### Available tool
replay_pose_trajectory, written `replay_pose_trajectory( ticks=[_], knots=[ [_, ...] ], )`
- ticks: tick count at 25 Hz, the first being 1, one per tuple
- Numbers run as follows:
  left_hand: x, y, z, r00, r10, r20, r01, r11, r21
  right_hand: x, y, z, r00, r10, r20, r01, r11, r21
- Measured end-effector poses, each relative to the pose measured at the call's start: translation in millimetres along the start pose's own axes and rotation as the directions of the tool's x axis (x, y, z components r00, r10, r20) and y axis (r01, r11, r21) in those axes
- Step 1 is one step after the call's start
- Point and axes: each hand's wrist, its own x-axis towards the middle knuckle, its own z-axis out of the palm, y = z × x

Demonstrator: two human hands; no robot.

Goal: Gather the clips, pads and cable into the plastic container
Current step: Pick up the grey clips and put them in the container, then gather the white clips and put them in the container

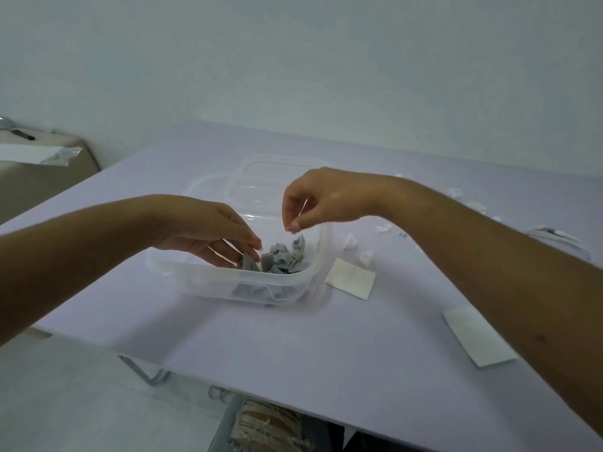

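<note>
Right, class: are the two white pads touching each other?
Apart. The head view shows bare table between the pad beside the container and the pad nearer the front edge.

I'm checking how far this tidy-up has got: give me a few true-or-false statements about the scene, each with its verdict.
1. Gray clips lie in the plastic container. True.
2. Both white pads are in the container. False: the farther pad and the nearer pad lie on the table, right of it.
3. The lid covers the container. False: the lid lies behind it.
4. The left hand reaches into the container. True.
</note>
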Motion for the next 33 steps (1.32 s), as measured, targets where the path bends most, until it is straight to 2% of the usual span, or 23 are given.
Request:
replay_pose_trajectory(
  ticks=[3, 5, 8, 12, 14, 16, 18, 20, 21, 23, 26, 29, 33],
  knots=[
    [1, 6, 3, 0.998, 0.009, -0.060, -0.004, 0.997, 0.075, -21, 18, -14, 0.981, 0.076, -0.178, -0.001, 0.923, 0.385],
    [2, 13, 5, 0.997, 0.005, -0.082, 0.004, 0.994, 0.111, -36, 37, -21, 0.928, 0.201, -0.314, 0.000, 0.843, 0.538],
    [6, 21, 6, 0.994, -0.001, -0.105, 0.014, 0.992, 0.128, -59, 71, -21, 0.814, 0.406, -0.415, -0.014, 0.728, 0.685],
    [12, 31, 8, 0.985, 0.001, -0.172, 0.033, 0.980, 0.195, -89, 110, -12, 0.711, 0.569, -0.413, -0.057, 0.633, 0.772],
    [13, 37, 9, 0.973, -0.003, -0.230, 0.063, 0.965, 0.253, -100, 124, -8, 0.673, 0.606, -0.424, -0.076, 0.627, 0.775],
    [15, 49, 13, 0.943, 0.072, -0.324, 0.039, 0.946, 0.323, -108, 135, -4, 0.631, 0.630, -0.453, -0.094, 0.641, 0.761],
    [18, 68, 23, 0.862, 0.301, -0.407, -0.091, 0.883, 0.461, -110, 137, 4, 0.615, 0.622, -0.484, -0.126, 0.684, 0.719],
    [26, 91, 44, 0.739, 0.555, -0.382, -0.239, 0.745, 0.622, -107, 130, 19, 0.664, 0.567, -0.487, -0.178, 0.753, 0.634],
    [31, 102, 58, 0.710, 0.617, -0.338, -0.285, 0.692, 0.663, -104, 125, 30, 0.694, 0.536, -0.481, -0.203, 0.787, 0.583],
    [48, 119, 83, 0.746, 0.621, -0.241, -0.321, 0.651, 0.687, -97, 115, 52, 0.726, 0.500, -0.472, -0.253, 0.833, 0.492],
    [77, 130, 112, 0.867, 0.482, -0.127, -0.212, 0.587, 0.781, -88, 112, 77, 0.702, 0.503, -0.505, -0.334, 0.858, 0.390],
    [97, 131, 124, 0.932, 0.336, -0.137, -0.066, 0.528, 0.847, -80, 115, 93, 0.683, 0.488, -0.543, -0.358, 0.872, 0.333],
    [115, 130, 129, 0.950, 0.266, -0.164, 0.019, 0.474, 0.880, -73, 115, 103, 0.677, 0.471, -0.566, -0.369, 0.882, 0.294]
  ],
)
